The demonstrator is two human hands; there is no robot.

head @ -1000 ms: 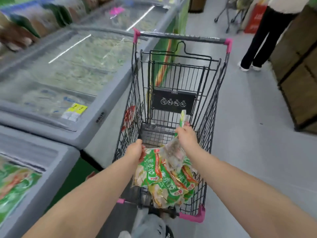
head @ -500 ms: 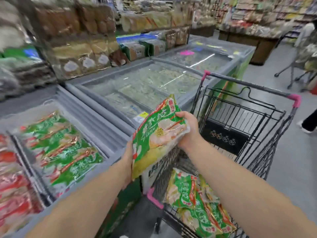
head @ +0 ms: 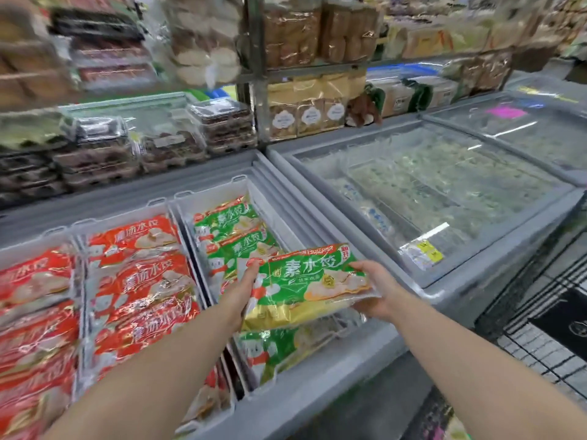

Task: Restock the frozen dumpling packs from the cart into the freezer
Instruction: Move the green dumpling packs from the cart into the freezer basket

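1. Head view, task item: I hold one green dumpling pack (head: 305, 281) between both hands. It lies nearly flat, printed face up, above the near half of the rightmost white basket (head: 208, 195) of the open freezer (head: 301, 404). Whether it touches the packs below cannot be determined.
2. Head view, left hand (head: 244, 285): it grips the pack's left short edge. The fingers are pressed together and run along that edge, pinching the pack.
3. Head view, right hand (head: 376, 292): it grips the pack's right short edge. The thumb lies on top of the pack and the fingers curl underneath, pinching it.
4. Head view, basket contents: matching green packs (head: 232, 223) lie in a row in the same basket, some beyond the held pack and one directly under it.
5. Head view, adjacent baskets: red packs (head: 139, 281) fill the baskets to the left.
6. Head view, neighbouring freezer (head: 444, 185): it stands just to the right, with its glass lid closed and a yellow price label (head: 427, 250) on the near corner.
7. Head view, cart (head: 546, 312): its black wire frame shows at the right edge, beside that freezer.
8. Head view, shelf (head: 301, 106): it stands behind both freezers and carries bagged and boxed goods, which are blurred.
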